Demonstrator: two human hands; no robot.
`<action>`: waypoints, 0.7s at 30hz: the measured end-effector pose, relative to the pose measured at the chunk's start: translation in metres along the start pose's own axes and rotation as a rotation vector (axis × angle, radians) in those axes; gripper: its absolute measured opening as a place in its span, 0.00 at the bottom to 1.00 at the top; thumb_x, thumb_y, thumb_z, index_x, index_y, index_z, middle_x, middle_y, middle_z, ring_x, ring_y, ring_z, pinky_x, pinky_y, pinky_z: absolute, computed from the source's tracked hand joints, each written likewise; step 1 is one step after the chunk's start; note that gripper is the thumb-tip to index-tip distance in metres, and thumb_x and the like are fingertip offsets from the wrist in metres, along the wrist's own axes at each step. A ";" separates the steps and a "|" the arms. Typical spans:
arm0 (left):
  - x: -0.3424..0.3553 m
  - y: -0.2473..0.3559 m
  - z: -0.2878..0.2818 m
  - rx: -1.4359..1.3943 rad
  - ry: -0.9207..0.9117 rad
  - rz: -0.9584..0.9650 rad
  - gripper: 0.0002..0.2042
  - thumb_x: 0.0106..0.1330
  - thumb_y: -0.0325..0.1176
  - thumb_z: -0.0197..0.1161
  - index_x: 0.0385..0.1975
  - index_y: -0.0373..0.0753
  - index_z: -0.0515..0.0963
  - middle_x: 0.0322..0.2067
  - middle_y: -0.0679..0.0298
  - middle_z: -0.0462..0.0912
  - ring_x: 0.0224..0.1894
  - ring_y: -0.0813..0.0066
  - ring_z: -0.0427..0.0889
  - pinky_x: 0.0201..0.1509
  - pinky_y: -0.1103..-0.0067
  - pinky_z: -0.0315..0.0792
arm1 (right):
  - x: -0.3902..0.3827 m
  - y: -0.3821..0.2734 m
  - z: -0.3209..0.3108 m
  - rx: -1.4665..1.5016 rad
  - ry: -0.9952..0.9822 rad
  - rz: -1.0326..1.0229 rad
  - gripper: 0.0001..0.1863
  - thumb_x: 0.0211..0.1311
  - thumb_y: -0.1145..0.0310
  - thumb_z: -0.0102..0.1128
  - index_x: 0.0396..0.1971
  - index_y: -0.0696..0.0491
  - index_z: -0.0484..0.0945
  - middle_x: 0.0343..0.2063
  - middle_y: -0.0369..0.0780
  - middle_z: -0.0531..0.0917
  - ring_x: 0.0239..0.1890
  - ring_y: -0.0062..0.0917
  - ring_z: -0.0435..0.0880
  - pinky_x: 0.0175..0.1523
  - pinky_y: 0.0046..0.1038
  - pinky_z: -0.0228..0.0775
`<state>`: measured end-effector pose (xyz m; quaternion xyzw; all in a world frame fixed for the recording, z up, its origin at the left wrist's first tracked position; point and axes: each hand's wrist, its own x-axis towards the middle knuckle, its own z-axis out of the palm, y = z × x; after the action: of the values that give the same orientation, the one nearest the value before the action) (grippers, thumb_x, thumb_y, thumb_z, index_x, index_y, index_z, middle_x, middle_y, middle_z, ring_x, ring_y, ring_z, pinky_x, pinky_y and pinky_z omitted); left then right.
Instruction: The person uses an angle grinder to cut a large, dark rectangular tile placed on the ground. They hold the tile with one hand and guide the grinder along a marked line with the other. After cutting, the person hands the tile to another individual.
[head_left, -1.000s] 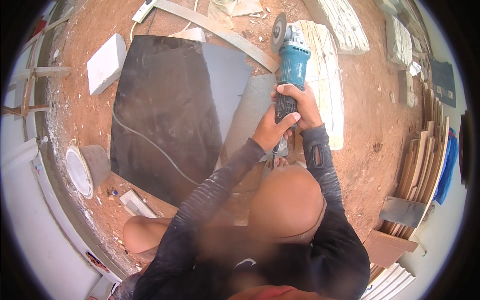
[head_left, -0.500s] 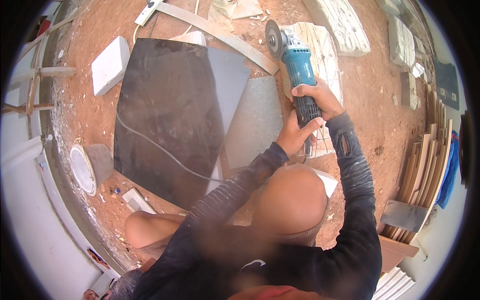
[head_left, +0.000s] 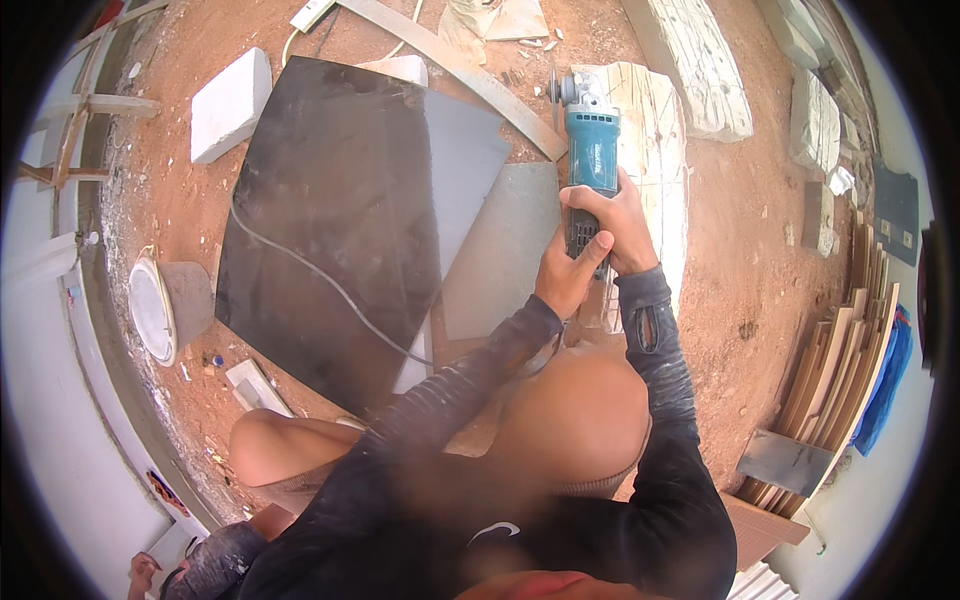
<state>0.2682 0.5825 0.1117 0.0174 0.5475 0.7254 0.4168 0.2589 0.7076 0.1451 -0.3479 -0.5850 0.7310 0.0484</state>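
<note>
Both of my hands grip a teal and black angle grinder, held with its head pointing away from me. My left hand wraps the black rear end of its body. Farther forward, my right hand closes round the body from the right, thumb across the top. The grinder's thin cutting disc is seen nearly edge-on at the far left of the head. Under and beside the tool lies a pale, rough slab. To the left rests a large dark polished sheet, with a grey cable across it.
A grey panel lies beside the dark sheet. White blocks and a long strip are beyond. A bucket stands left; stacked wooden strips lean at right. Another person's hand shows lower left.
The grinder has turned so its disc, earlier showing its flat face, is now almost edge-on. Both hands have shifted slightly left and toward me with it, and the whole view has tilted a little.
</note>
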 end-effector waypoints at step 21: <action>-0.037 0.105 -0.071 0.017 -0.178 -0.358 0.35 0.70 0.69 0.50 0.51 0.37 0.73 0.40 0.59 0.80 0.28 0.76 0.79 0.19 0.78 0.73 | -0.032 -0.012 0.049 0.501 -0.221 0.128 0.23 0.58 0.64 0.64 0.49 0.62 0.75 0.38 0.46 0.82 0.42 0.33 0.86 0.49 0.35 0.82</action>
<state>0.1961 0.4986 0.1842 -0.0128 0.5089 0.6306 0.5858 0.2511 0.6559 0.1732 -0.2797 -0.3647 0.8878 0.0225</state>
